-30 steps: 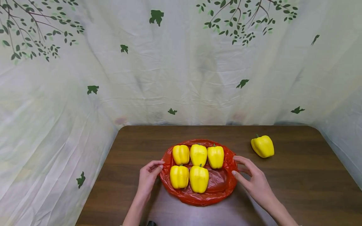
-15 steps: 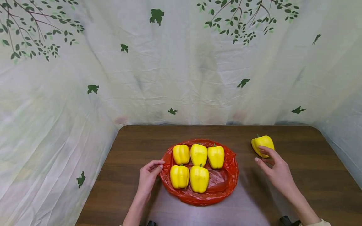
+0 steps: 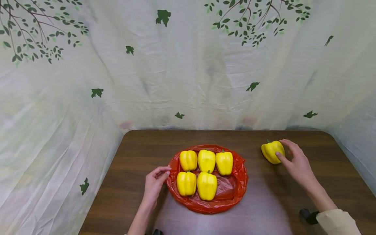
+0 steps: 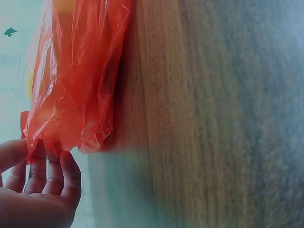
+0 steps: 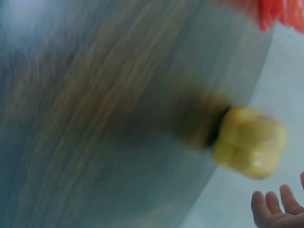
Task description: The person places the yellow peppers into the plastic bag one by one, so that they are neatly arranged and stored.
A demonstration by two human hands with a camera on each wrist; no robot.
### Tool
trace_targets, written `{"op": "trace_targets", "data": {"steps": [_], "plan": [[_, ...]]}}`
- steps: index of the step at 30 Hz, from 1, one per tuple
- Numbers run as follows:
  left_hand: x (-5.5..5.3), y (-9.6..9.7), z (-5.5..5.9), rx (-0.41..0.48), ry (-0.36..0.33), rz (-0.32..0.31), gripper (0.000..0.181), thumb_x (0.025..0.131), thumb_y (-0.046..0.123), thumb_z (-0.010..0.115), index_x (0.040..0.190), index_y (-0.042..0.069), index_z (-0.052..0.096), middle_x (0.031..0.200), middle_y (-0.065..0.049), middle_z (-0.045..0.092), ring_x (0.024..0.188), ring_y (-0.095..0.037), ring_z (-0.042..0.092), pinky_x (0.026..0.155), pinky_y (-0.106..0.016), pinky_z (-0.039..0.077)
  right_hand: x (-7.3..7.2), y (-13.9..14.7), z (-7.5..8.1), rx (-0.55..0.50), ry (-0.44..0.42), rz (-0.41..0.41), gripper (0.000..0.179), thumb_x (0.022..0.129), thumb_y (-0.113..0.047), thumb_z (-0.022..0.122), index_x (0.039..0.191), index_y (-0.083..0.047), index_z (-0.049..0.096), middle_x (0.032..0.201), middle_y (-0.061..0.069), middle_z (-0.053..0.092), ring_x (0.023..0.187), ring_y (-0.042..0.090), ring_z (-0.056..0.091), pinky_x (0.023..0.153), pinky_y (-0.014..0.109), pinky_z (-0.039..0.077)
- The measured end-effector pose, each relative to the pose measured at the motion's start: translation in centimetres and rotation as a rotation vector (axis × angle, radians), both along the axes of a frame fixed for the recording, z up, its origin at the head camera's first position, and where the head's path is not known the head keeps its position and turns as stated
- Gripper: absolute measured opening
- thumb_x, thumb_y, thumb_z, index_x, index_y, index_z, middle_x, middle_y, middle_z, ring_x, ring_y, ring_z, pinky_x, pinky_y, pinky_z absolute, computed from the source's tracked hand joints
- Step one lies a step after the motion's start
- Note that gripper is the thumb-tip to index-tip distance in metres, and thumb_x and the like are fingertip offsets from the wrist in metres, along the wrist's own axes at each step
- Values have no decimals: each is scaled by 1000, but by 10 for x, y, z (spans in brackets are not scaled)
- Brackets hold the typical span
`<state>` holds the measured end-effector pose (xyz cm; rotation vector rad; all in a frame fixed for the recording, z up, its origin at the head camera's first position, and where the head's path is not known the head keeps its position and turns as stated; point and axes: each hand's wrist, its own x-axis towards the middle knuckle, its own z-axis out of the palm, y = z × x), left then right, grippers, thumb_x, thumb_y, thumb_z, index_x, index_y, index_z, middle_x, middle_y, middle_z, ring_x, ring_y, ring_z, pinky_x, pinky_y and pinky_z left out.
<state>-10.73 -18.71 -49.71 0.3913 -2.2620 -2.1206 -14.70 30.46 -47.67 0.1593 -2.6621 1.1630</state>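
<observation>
A red plastic bag (image 3: 202, 207), its mouth spread wide into an oval, lies at the middle of the table with several yellow bell peppers (image 3: 207, 186) in two rows inside. My left hand (image 3: 155, 182) pinches the bag's left edge; in the left wrist view, thumb and fingers (image 4: 40, 173) meet on the crinkled red plastic (image 4: 76, 95). At the back right, a single yellow bell pepper (image 3: 271, 152) sits on the table. Beside its right side is my right hand (image 3: 298, 163), fingers spread, thumb overlapping the pepper in the head view. In the right wrist view a gap shows between the fingers (image 5: 285, 199) and the pepper (image 5: 249, 142).
The brown wooden table (image 3: 141, 143) ends at a pale curtain (image 3: 199, 81) printed with leaves and branches. A dark wrist device (image 3: 309, 216) sits by the right sleeve (image 3: 337, 222). The bag's front right part (image 3: 226, 186) holds no pepper.
My right hand has left the bag's right edge and moved right and back to the lone pepper. The left hand and the bag have stayed in place.
</observation>
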Motion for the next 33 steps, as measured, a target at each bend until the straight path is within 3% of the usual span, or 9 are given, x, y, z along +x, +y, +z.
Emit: {"op": "trace_targets", "data": {"steps": [6,10,14,18,25,33], "plan": [[0,-1,-2,8,1,6,20,94,5,64,112,-1,70,112,-15,65,96,-23,63,83,-23,53,-15,9,-8,-37,-88,4,62,101,-33,55,148,2,35,154,29,21,130,52,32,92,71,35],[0,-2,-2,1,-3,8,20,94,5,65,112,-1,70,113,-15,65,97,-23,63,83,-22,52,-23,11,-11,-42,-188,18,69,102,-42,48,153,0,27,157,31,11,131,55,29,94,75,28],[-1,-2,-1,-10,-14,10,19,93,5,65,111,0,71,112,-15,65,97,-24,62,83,-23,52,-26,14,-16,-42,-315,38,76,102,-51,42,157,-6,15,156,33,13,133,56,24,98,76,22],[0,-2,-2,-12,-19,12,19,93,4,65,111,1,71,112,-15,65,97,-24,62,83,-23,52,-27,16,-22,-5,-390,32,82,101,-57,38,157,-5,9,152,36,20,131,57,26,98,75,24],[0,-1,-4,-1,-18,10,20,94,5,64,112,1,71,114,-14,65,98,-24,63,84,-23,52,-28,17,-25,-9,-393,33,79,102,-55,37,158,-7,9,151,35,22,127,55,31,97,74,26],[-1,-1,-3,11,-14,12,20,94,5,64,113,0,70,117,-15,64,101,-24,63,85,-23,52,-30,6,-22,-37,-286,37,69,101,-44,49,150,-1,26,143,31,34,115,46,40,92,62,36]]}}
